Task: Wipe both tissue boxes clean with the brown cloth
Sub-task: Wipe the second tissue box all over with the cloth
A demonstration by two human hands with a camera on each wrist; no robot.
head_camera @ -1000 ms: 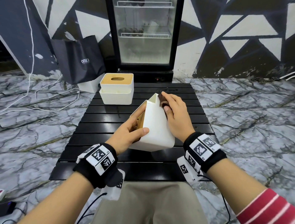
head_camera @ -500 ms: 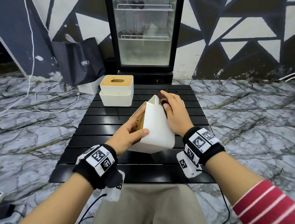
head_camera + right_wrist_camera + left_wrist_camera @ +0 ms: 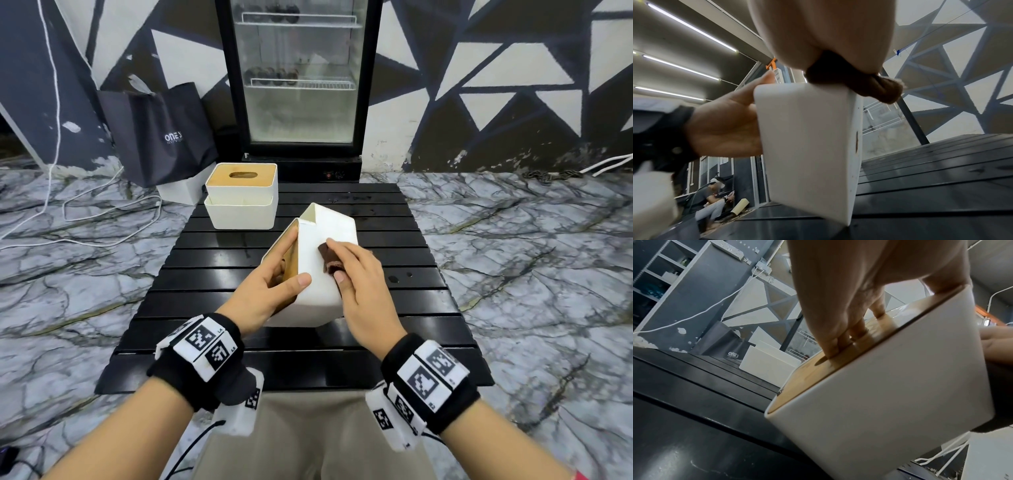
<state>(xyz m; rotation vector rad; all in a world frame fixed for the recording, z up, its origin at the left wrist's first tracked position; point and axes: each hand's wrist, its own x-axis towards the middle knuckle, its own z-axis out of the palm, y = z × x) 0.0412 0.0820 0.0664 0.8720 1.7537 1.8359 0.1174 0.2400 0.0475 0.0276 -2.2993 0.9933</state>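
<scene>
Wiping a tilted white tissue box held over the middle of the black slatted table.

The left hand grips the box, thumb on its white side and fingers curled into the slot of its wooden lid. The right hand presses the bunched brown cloth against the upturned side, fingers together. A second tissue box stands at the table's far left corner; whether either holds tissues cannot be told.

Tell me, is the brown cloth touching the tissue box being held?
Touching. In the head view the right hand presses the brown cloth flat against the white side of the tilted tissue box; no gap shows.
</scene>
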